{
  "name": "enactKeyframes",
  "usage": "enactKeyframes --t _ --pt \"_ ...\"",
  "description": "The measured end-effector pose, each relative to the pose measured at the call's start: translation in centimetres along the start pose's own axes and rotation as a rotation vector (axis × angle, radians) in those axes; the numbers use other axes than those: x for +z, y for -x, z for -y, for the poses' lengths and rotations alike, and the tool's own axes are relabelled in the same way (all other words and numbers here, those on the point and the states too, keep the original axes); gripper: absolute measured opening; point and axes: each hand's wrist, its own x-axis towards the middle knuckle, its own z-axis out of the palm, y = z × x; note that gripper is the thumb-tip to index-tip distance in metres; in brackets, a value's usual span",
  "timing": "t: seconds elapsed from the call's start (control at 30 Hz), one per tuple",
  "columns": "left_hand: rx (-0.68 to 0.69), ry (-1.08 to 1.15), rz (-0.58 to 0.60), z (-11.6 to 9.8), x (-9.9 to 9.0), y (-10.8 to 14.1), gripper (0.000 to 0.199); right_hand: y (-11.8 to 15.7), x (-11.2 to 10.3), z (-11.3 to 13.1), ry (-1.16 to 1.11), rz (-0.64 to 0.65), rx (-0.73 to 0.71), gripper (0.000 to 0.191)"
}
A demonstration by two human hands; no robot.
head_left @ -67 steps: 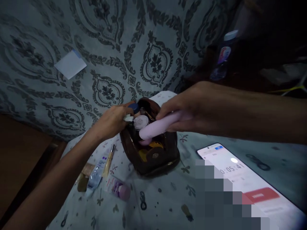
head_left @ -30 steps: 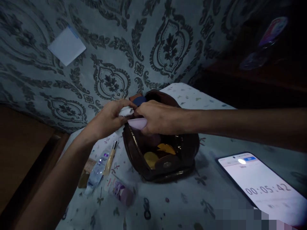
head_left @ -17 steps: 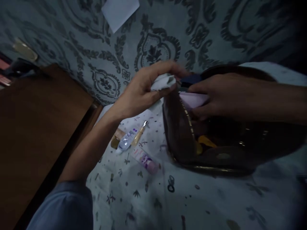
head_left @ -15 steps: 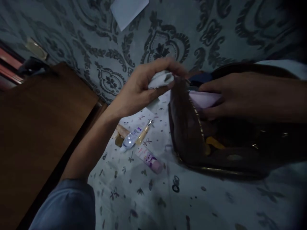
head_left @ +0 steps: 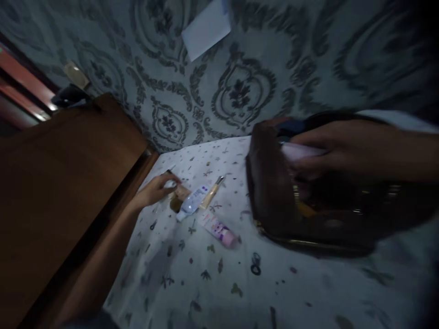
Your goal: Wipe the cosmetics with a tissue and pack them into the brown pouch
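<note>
My left hand (head_left: 158, 189) is over the far left of the patterned sheet, thumb and forefinger apart. Its fingertips are beside a tan tube (head_left: 183, 191) and a round olive-brown item (head_left: 176, 204); what lies behind the fingers is hidden. My right hand (head_left: 338, 148) reaches into a dark brown zippered bag (head_left: 269, 183), gripping a flat pale pink item (head_left: 302, 151) whose kind I cannot make out. Between hand and bag lie a clear bluish bottle (head_left: 194, 201), a slim gold tube with a silver end (head_left: 211, 194) and a pink-and-purple squeeze tube (head_left: 218, 230).
Dark blue and yellow items (head_left: 306, 209) show inside the bag. The printed sheet (head_left: 206, 297) spreads below it. A brown wooden panel (head_left: 68, 183) borders the left side. Behind stands a patterned wall (head_left: 240, 91) bearing a white sheet of paper (head_left: 207, 32).
My left hand has moved from the bag's rim down and left to the small items. The crumpled white thing it held no longer shows clearly. My right hand still grips the pink item.
</note>
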Motion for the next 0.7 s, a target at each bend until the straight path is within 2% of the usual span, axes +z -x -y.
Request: enactKeyframes --t 0.07,0.1,0.17,0.2,0.47,0.6,0.7 --pt "-0.02 0.058 0.013 1.1 1.0 1.3 0.033 1.1 -0.9 1.0 -0.023 0.061 -0.027 0.018" --pt "-0.04 0.075 -0.027 1.6 1.5 1.8 0.035 1.6 -1.4 1.4 -0.069 0.088 -0.001 0.017" --pt "-0.103 0.076 -0.079 2.4 2.2 2.4 0.037 2.3 -2.4 1.9 -0.15 0.07 0.051 0.015" --pt "-0.117 0.077 -0.068 2.6 2.4 2.5 0.039 2.6 -3.1 2.0 -0.176 0.045 0.065 0.015" --pt "-0.16 0.135 -0.184 2.8 3.7 3.2 0.052 5.5 -7.8 2.8 -0.143 -0.281 0.013 0.024" --pt "-0.159 0.18 -0.156 3.2 4.3 3.4 0.047 6.4 -8.6 2.7 -0.112 -0.479 -0.004 0.021" --pt "-0.147 0.198 -0.132 3.7 5.0 3.5 0.044 6.5 -8.6 2.3 0.001 -0.627 -0.007 0.022"
